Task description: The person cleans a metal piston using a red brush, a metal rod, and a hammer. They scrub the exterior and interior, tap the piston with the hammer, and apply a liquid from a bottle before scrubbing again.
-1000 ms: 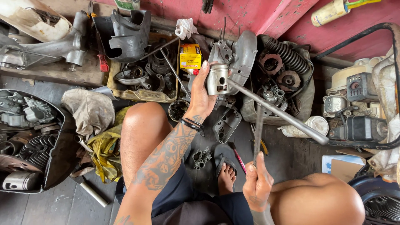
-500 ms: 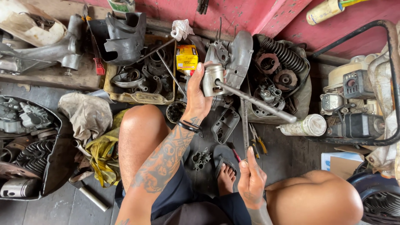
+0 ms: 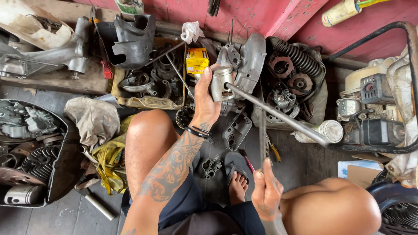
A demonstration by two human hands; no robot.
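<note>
Near: your right hand is fisted round a thin rod, upright and blurred. Farther out: your left hand clasps the piston, a metal bar in its pin hole. Likely driving the pin; next strike needs square aim.

A small yellow-and-red carton is being kept upright by the parts tray, a green-labelled container top centre, a cardboard box lower right.
</note>
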